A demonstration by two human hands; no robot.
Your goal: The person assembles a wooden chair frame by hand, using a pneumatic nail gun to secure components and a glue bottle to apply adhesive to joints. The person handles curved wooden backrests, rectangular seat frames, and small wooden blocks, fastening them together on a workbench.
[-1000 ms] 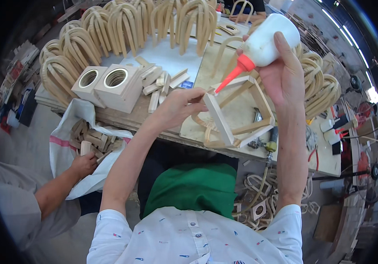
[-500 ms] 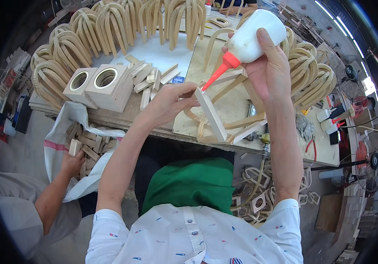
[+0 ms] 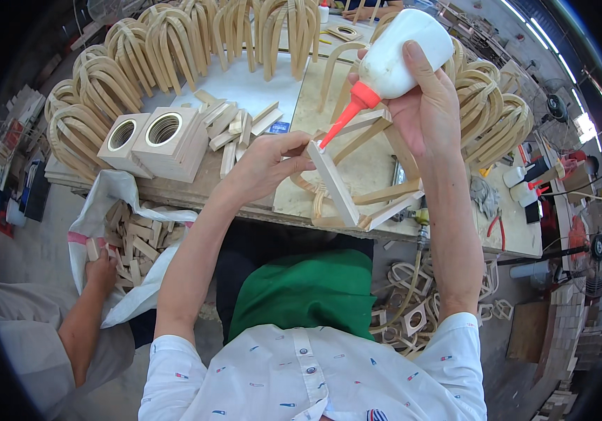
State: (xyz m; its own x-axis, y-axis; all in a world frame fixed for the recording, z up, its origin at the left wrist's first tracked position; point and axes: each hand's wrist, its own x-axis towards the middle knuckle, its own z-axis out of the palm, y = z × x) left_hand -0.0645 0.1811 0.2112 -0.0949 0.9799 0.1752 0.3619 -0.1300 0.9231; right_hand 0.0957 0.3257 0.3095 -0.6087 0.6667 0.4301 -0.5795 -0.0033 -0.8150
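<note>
My right hand (image 3: 424, 105) is wrapped around a white glue bottle (image 3: 406, 52), tipped so its red nozzle (image 3: 346, 116) points down to the left. The nozzle's tip touches the upper end of a pale wooden strip (image 3: 335, 184), where a spot of white shows. That strip is part of a wooden frame (image 3: 392, 193) of curved and straight pieces standing at the table's front edge. My left hand (image 3: 267, 167) pinches the strip's upper end between thumb and fingers, right beside the nozzle. Some of the frame's far side is hidden behind my right hand and the bottle.
Arched wooden frames (image 3: 175, 49) line the table's back and sides. Left stand square blocks with round holes (image 3: 168, 144) and loose wood pieces (image 3: 227, 130). A co-worker's hand (image 3: 101, 270) is in a white sack (image 3: 164, 277) of offcuts. Red-handled pliers (image 3: 497, 228) lie right.
The co-worker's hand with a wood piece has moved left and down at the sack. My hands, the bottle and the strip stay nearly in place, the nozzle still at the strip's end.
</note>
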